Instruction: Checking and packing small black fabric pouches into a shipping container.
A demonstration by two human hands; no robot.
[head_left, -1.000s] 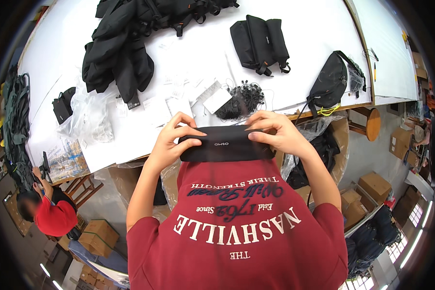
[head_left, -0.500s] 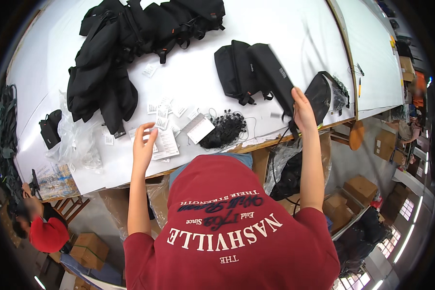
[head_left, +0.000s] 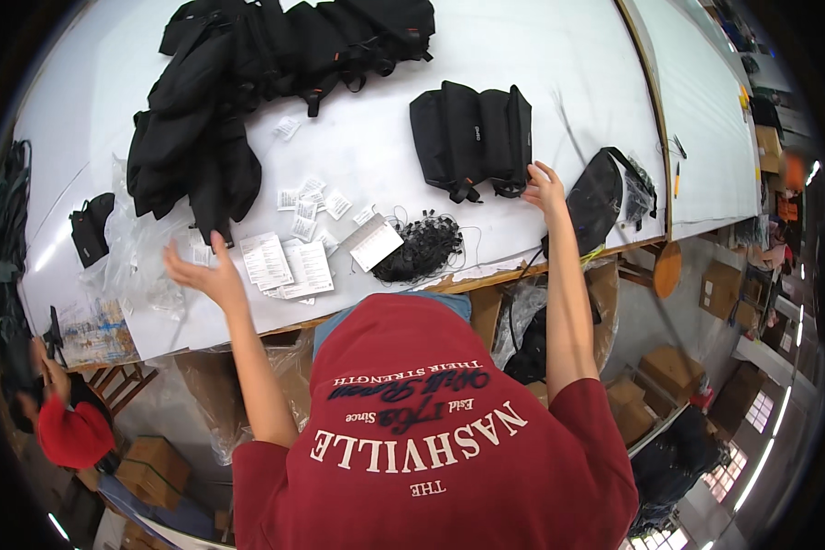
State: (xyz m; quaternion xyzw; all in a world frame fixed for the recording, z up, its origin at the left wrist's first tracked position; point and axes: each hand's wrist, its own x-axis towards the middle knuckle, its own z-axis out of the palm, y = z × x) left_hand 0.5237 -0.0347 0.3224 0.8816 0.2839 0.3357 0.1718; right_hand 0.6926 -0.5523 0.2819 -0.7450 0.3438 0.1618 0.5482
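Step in hand: setting-down. Right hand (head_left: pixel 544 186), fingers spread, touches the black bags (head_left: pixel 472 137) at 1 o'clock on the worktop (head_left: pixel 559 73). Left hand (head_left: pixel 202 270) open, empty, above paper tags (head_left: pixel 289 264) at 9 o'clock. Next move likely needs a pinch on one tag.

Wearer's in a dark red short-sleeved T-shirt (head_left: pixel 431 458), sleeves ending above the elbow, both forearms bare. Large print across the chest: white block lettering in an arc, dark navy script line over it, smaller white text lines above and below, all upside down from the head camera. Blue garment edge (head_left: pixel 390 312) shows under the shirt hem. Left hand (head_left: pixel 202 273) and right hand (head_left: pixel 544 189): no gloves, watch or rings visible.
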